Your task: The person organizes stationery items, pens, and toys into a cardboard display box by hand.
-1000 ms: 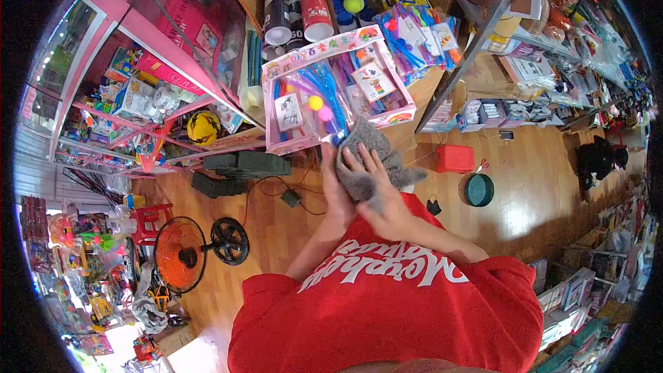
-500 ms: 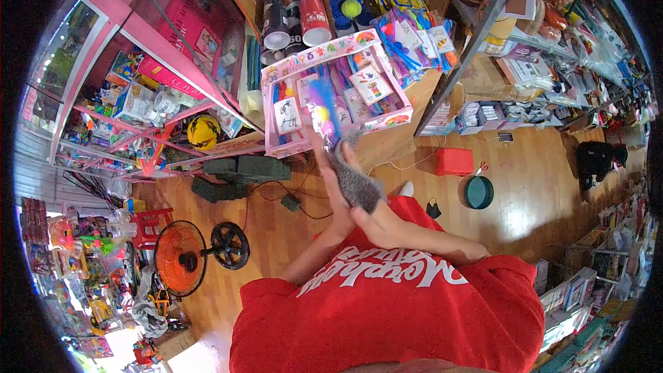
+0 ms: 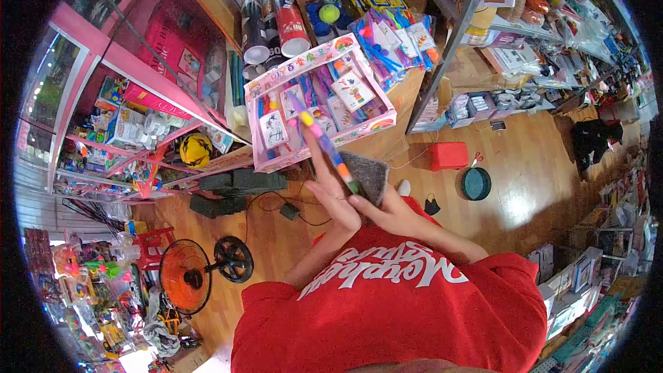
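A slim packet of bright craft pieces between two bare hands

In the head view, the left hand, unclenched with fingers stretched out, lies along the packet, while the right hand grasps a grey cloth at the packet's right side. The packet is held up just beyond the near edge of a pink-framed box on a wooden counter. Handling it well probably calls for steady support from the left palm, light and even pressure through the cloth, and care not to crumple the wrap. Seen nearly edge-on and tilted, the packet looks narrow and shiny, with purple at its far end, then yellow, pink, blue, orange and dark green; any print is too small to read
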`<action>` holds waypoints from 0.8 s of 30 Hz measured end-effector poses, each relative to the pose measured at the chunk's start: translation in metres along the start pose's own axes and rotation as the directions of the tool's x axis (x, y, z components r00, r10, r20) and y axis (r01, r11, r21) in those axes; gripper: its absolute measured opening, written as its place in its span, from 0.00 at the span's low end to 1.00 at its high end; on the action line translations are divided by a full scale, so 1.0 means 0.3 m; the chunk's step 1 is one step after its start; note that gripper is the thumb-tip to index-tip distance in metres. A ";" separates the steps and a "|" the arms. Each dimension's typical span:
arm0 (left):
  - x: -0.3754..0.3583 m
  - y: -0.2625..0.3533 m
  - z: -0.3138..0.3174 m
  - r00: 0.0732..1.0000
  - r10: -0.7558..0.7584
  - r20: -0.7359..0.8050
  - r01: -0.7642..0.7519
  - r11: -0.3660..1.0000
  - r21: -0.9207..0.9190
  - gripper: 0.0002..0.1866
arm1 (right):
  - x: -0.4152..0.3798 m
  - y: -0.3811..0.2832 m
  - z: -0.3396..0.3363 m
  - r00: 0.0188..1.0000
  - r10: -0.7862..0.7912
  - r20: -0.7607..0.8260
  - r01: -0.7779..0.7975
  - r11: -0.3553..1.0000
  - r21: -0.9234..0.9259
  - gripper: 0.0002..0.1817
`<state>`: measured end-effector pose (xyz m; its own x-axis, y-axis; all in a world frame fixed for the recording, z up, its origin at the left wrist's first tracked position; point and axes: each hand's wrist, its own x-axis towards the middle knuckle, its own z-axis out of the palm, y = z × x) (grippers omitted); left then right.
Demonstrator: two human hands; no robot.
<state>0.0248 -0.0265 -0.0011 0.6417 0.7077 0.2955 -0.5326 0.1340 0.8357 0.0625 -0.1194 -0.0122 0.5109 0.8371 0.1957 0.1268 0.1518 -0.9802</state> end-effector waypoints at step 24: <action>0.103 0.016 -0.114 0.990 0.094 -0.109 -0.067 0.971 0.229 0.30 | 0.506 0.194 -0.804 0.661 -0.290 -0.692 -0.287 0.754 -0.591 0.23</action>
<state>0.0232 0.0196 -0.0038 0.5253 0.7883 0.3203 -0.4337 -0.0758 0.8979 0.3526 -0.1103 -0.0327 0.8892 0.1456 0.4337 0.4511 -0.4364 -0.7785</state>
